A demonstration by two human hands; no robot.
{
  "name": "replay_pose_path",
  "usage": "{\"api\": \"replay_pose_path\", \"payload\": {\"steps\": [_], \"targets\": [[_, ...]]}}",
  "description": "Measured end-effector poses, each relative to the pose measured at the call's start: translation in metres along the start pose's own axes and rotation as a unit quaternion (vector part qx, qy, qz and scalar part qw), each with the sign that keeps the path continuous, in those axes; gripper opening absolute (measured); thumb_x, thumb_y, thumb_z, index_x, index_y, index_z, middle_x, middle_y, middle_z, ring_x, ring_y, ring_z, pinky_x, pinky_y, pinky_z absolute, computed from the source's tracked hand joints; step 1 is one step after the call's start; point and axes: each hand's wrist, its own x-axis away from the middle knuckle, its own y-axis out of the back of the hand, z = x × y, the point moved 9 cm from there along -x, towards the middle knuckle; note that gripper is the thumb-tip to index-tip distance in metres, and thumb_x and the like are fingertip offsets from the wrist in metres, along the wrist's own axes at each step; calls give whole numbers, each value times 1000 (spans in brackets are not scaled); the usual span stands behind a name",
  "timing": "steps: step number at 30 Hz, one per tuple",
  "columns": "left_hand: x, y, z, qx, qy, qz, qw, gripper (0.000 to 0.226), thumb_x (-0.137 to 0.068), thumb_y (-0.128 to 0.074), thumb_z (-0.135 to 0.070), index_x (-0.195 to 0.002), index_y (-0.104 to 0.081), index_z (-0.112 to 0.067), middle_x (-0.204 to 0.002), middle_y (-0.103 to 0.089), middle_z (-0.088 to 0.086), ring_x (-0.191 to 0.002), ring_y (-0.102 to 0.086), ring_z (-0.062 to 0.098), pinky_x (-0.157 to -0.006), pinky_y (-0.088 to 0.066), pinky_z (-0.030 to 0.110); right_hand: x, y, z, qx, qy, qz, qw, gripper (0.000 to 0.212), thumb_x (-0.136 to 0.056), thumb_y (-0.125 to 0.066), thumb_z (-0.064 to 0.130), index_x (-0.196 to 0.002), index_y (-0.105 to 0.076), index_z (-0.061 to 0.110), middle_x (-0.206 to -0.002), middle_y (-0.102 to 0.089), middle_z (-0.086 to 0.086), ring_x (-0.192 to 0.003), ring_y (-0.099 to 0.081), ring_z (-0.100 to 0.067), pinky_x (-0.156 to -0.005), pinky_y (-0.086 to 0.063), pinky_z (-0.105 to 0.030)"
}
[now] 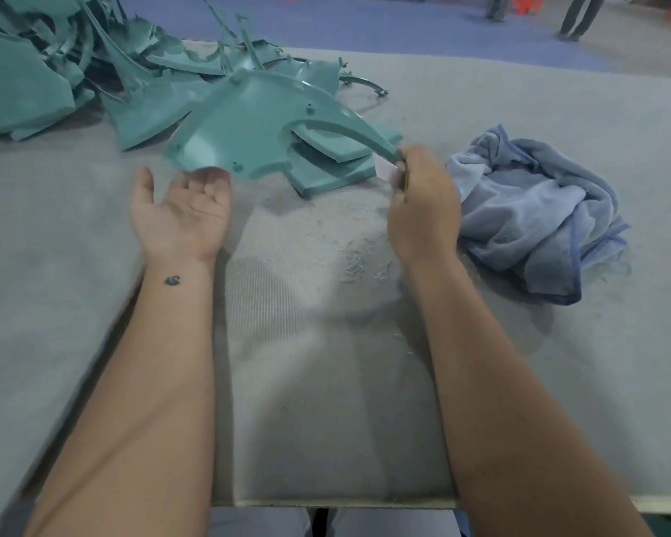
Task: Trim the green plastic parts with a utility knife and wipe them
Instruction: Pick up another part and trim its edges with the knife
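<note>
A: Panel [245, 137] location? Handling?
B: Raised over desk [481, 362]. Thin, light, stiff; take by tip and broad edge.
A: Grips?
B: Right hand [423, 203] pinching tip and knife [388, 173]; left hand [183, 211] flat-palmed beneath edge.

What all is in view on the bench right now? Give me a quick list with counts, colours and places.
Plastic part: one, green, mid-table, its right tip held up by the right hand.
Flat pieces: a few, green, stacked under that part.
Pile of parts: many, green, far left of table; count cannot be told.
Cloth: one, blue, crumpled, right of the hands.
Shavings: many, pale, scattered on the table between the arms.
Table cover: one, grey, over the whole bench.
Bystanders' legs: two pairs, dark, far right on the floor.
Knife: one, pale, mostly hidden in the right hand.
Left hand: palm up, open, at the part's near edge.
Right hand: fingers curled round part tip and knife.
</note>
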Motion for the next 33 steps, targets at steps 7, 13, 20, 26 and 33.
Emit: {"api": "replay_pose_path", "payload": {"steps": [7, 13, 20, 26, 33], "targets": [[2, -7, 63, -396, 118, 56, 909, 41, -101, -36, -39, -124, -53, -10, -114, -70, 14, -103, -68, 30, -91, -55, 45, 22, -41, -11, -62, -157, 50, 984, 13, -93, -38, 2, -91, -48, 10, -74, -48, -1, -72, -46, -32, -60, -24, -33], [4, -9, 83, -615, 57, 66, 784, 23, -101, -44, -22, -112, -62, -13, -101, -73, 10, -91, -71, 17, -79, -55, 25, 30, -64, -6, -340, -250, 119, 899, 20, -101, -40, 13, -83, -43, 20, -66, -63, -14, -51, -60, -27, -54, -53, -39], [10, -17, 90, -652, 35, 127, 746, 24, -98, -49, -26, -88, -67, -14, -70, -60, 2, -65, -55, 17, -72, -49, 37, 35, -79, 16, -291, -170, 234, 912, 27, -102, -40, 16, -96, -56, -5, -82, -65, -26, -68, -65, -35, -68, -57, -49], [10, -21, 83, -640, -1, 97, 763, 18, -99, -46, -11, -94, -62, -18, -76, -68, -3, -65, -64, 11, -66, -56, 28, 30, -70, 11, -264, -149, 199, 932, 36, -101, -43, 17, -66, -50, 16, -63, -56, 3, -54, -51, -6, -59, -44, -32], [13, -19, 85, -686, 26, 87, 722, 11, -97, -55, -24, -105, -60, -19, -89, -69, 6, -59, -66, 13, -58, -53, 26, 26, -68, 6, -229, -138, 194, 944, 38, -99, -47, 18, -61, -46, 21, -53, -46, 10, -51, -44, -2, -54, -34, -19]]}}
